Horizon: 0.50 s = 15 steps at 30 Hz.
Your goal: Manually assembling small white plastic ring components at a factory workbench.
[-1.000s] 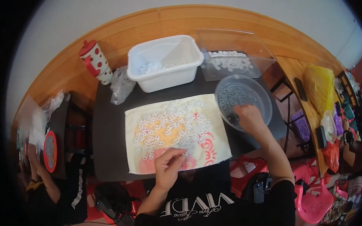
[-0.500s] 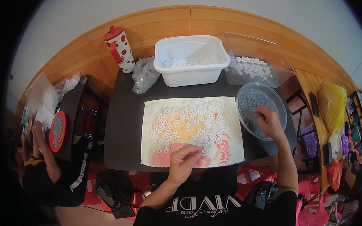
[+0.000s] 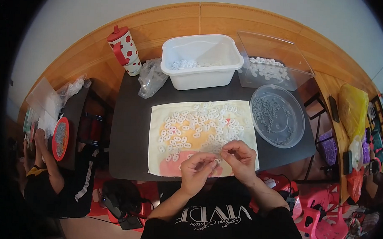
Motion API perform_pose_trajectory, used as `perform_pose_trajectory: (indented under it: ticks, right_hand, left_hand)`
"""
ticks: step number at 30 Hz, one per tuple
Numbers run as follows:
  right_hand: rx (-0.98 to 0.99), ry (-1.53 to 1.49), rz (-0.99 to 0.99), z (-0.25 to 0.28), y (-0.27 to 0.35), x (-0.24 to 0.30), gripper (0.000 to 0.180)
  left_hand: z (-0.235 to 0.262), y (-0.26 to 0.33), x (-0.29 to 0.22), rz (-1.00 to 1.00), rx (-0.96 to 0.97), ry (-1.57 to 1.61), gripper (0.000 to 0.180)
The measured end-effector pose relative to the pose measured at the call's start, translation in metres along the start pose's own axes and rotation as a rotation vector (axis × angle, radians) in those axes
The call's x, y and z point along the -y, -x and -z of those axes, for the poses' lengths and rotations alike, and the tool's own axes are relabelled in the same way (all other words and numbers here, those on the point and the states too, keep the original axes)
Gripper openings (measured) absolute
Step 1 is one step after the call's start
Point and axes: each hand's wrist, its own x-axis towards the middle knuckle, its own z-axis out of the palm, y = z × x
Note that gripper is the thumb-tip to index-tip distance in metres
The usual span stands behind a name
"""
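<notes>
My left hand (image 3: 197, 172), over the near edge of a cream towel (image 3: 156, 124), pinches a small white two-holed plastic piece (image 3: 218, 161) between thumb and fingertips. Just to its right, my right hand (image 3: 242, 162) is closed in a pinch, its fingertips almost touching the piece; what they hold is too small to make out. Many similar white oval pieces (image 3: 183, 140) lie scattered over the towel. Beyond my right hand stands a round clear tub (image 3: 300, 131) holding many small grey parts (image 3: 270, 111).
At the back of the dark table (image 3: 134, 130) stand a white basin (image 3: 201, 80) with white pieces, a clear bag (image 3: 152, 79), a spotted tumbler (image 3: 127, 54) and a clear box (image 3: 282, 47) of white discs. On the left, another person's arm (image 3: 46, 156) is near a red tray (image 3: 65, 151).
My right hand has come out of the tub of grey parts and moved left, meeting my left hand above the towel's near edge. My left hand stays there with the white piece.
</notes>
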Motion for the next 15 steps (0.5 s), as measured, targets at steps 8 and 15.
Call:
perform_pose_trajectory:
  ticks: [8,15]
  right_hand:
    - [0.106,0.220,0.085,0.0043,-0.0018,0.0029,0.013]
    - [0.149,0.255,0.117,0.0051,-0.0048,0.0043,0.011]
  left_hand:
    - [-0.0055,0.0011,-0.0030,0.008,-0.005,0.072,0.033]
    - [-0.0049,0.0009,-0.0058,0.000,-0.005,0.053,0.032]
